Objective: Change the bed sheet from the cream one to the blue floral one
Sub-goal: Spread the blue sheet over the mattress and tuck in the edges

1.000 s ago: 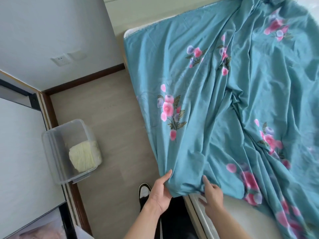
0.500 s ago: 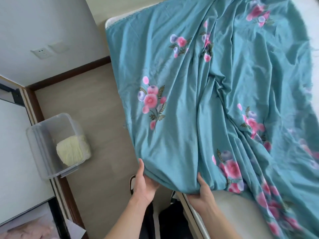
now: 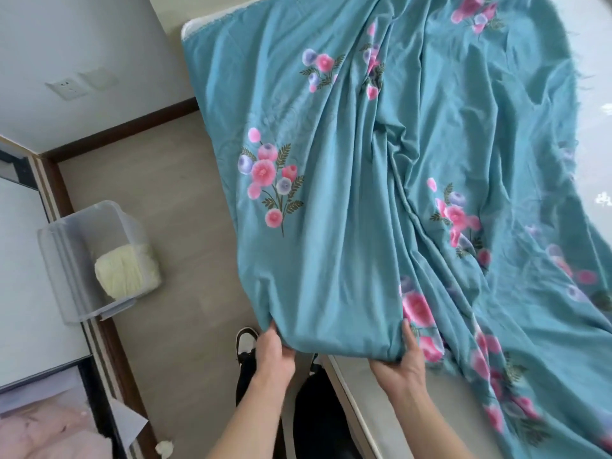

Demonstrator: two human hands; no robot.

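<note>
The blue floral sheet [image 3: 364,200] lies rumpled across the bed, with long folds running toward me, and its left side hangs over the bed's edge. My left hand [image 3: 273,351] grips the sheet's near hem at the overhanging corner. My right hand [image 3: 402,359] holds the same hem further right, fingers tucked under the cloth. Bare pale mattress [image 3: 407,419] shows below the hem. The cream sheet [image 3: 124,271] sits bundled in a clear plastic bin [image 3: 66,246] on the floor at left.
A strip of light wooden floor [image 3: 172,226] runs between the bed and the wall. A wall socket [image 3: 66,89] sits above a dark skirting board. My shoe [image 3: 246,342] and dark trouser legs stand by the bed corner. A small crumpled white scrap [image 3: 164,448] lies on the floor.
My hands have spread further apart along the hem, the right one sliding right. The sheet has been drawn toward me and its near edge now spans wider and flatter.
</note>
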